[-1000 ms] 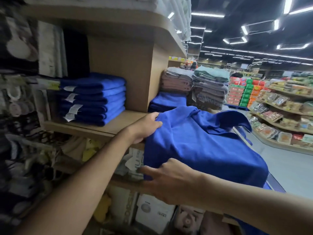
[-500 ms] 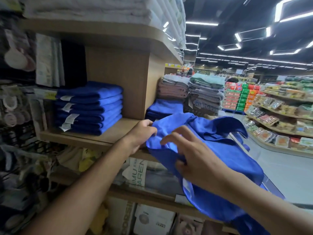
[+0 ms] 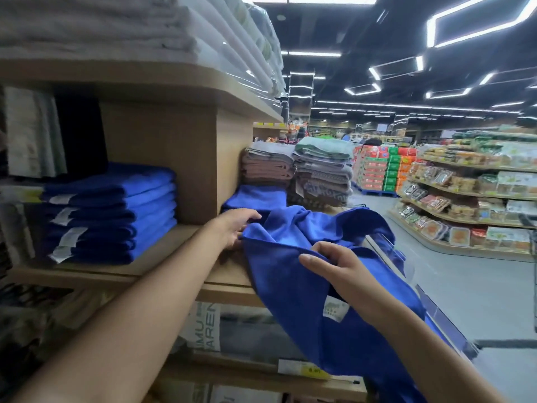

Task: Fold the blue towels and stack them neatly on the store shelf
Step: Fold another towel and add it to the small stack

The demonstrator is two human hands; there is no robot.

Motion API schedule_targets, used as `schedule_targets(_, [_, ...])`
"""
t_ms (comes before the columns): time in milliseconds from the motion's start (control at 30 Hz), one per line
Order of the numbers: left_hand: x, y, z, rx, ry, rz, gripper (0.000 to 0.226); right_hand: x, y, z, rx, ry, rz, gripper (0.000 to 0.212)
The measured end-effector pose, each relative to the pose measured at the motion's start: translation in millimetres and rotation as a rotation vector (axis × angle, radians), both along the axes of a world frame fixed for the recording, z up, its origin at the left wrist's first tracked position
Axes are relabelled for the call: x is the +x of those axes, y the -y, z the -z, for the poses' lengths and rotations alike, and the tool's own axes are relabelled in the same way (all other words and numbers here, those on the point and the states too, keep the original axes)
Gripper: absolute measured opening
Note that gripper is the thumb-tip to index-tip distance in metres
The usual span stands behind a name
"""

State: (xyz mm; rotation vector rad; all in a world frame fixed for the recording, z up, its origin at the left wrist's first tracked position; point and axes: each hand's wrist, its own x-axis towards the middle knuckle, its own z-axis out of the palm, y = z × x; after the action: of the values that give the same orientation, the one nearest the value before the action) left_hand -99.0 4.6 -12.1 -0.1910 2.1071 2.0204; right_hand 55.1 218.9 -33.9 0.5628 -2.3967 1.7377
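Observation:
A loose blue towel [image 3: 293, 289] lies rumpled over the front edge of the wooden shelf [image 3: 174, 251] and hangs down below it, a white label showing. My left hand [image 3: 232, 225] grips the towel's upper left edge on the shelf board. My right hand [image 3: 334, 266] pinches a fold near the towel's middle, fingers curled. A stack of several folded blue towels [image 3: 116, 210] with white tags sits on the shelf to the left. Another folded blue towel [image 3: 255, 196] lies behind my left hand, past the wooden divider.
Brown and grey towel stacks [image 3: 308, 175] stand behind the loose towel. White towels [image 3: 145, 27] fill the shelf above. Packaged goods [image 3: 209, 330] sit on the lower shelf. An aisle floor [image 3: 465, 286] and food shelves [image 3: 470, 205] lie to the right.
My right hand went from the towel's lower front edge up onto its middle, then drew back towards me with a fold. More of the towel now hangs below the shelf. My left hand stayed put.

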Motion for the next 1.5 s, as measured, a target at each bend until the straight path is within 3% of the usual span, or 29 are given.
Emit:
schedule_targets(67, [-13, -4, 1, -0.187, -0.087, -0.02, 0.035, -1, -2, -1, -0.055, 0.015, 0.002, 0.032])
schedule_targets(133, [-17, -2, 0, -0.546, -0.209, 0.013, 0.045, -2, -2, 0, -0.059, 0.023, -0.016, 0.032])
schedule_targets(200, [-10, 4, -8, -0.842, -0.321, 0.108, 0.032, -3, -2, 1, -0.052, 0.021, -0.038, 0.034])
schedule_targets(233, [-5, 10, -13, -0.894, -0.363, 0.154, 0.022, -4, -3, 2, -0.055, 0.018, -0.051, 0.035])
schedule_targets(300, [8, 28, -23, -0.885, -0.45, 0.206, 0.011, -5, -5, 2, -0.063, 0.008, -0.085, 0.037])
schedule_targets(367, [26, 51, -34, -0.919, -0.518, 0.347, 0.015, -6, -7, 3, -0.06, 0.008, -0.12, 0.036])
schedule_targets(433, [46, 73, -42, -0.984, -0.396, 0.542, 0.009, -7, -8, 4, -0.061, 0.014, -0.154, 0.035])
schedule_targets(500, [58, 87, -47, -1.02, -0.194, 0.635, 0.018, -9, -9, 6, -0.07, 0.018, -0.194, 0.034])
schedule_targets(567, [59, 87, -50, -1.047, -0.189, 0.568, 0.027, -10, -9, 6, -0.064, 0.012, -0.227, 0.034])
schedule_targets(667, [41, 61, -52, -1.136, -0.56, 0.342, 0.033, -11, -10, 7, -0.078, 0.046, -0.257, 0.031])
schedule_targets(733, [23, 30, -52, -1.129, -0.688, 0.276, 0.029, -10, -11, 8, -0.088, 0.057, -0.262, 0.026])
schedule_targets(867, [-15, -28, -40, -1.107, -0.452, 0.282, 0.05, -9, -12, 6, -0.09, 0.033, -0.235, 0.024])
schedule_targets(967, [-32, -49, -24, -1.103, -0.377, 0.376, 0.041, -9, -13, 6, -0.092, 0.016, -0.205, 0.025])
schedule_targets(1067, [-44, -45, -25, -1.135, -0.647, 0.245, 0.013, -11, -13, 8, -0.102, 0.012, -0.219, 0.026])
schedule_targets(1167, [-27, -31, -49, -1.064, -0.989, -0.158, 0.019, -12, -12, 9, -0.099, 0.019, -0.228, 0.026])
schedule_targets(1200, [-17, -25, -57, -1.017, -1.1, -0.171, 0.021, -13, -12, 9, -0.096, 0.023, -0.231, 0.026])
schedule_targets(1233, [-7, -20, -64, -1.003, -1.142, -0.051, 0.023, -13, -13, 9, -0.091, 0.027, -0.236, 0.027])
schedule_targets(1267, [5, -15, -71, -1.019, -1.087, 0.184, 0.026, -13, -13, 8, -0.084, 0.029, -0.244, 0.027])
schedule_targets(1333, [28, -7, -78, -1.014, -0.665, 0.707, 0.037, -12, -12, 8, -0.084, 0.027, -0.263, 0.024])
schedule_targets(1367, [34, -4, -77, -0.954, -0.451, 0.826, 0.044, -12, -12, 8, -0.087, 0.026, -0.269, 0.023])
schedule_targets(1433, [34, 0, -72, -0.88, -0.342, 0.83, 0.039, -13, -13, 9, -0.086, 0.022, -0.264, 0.023])
schedule_targets(1500, [24, -6, -63, -0.938, -0.519, 0.643, 0.025, -13, -13, 9, -0.067, 0.013, -0.257, 0.023])
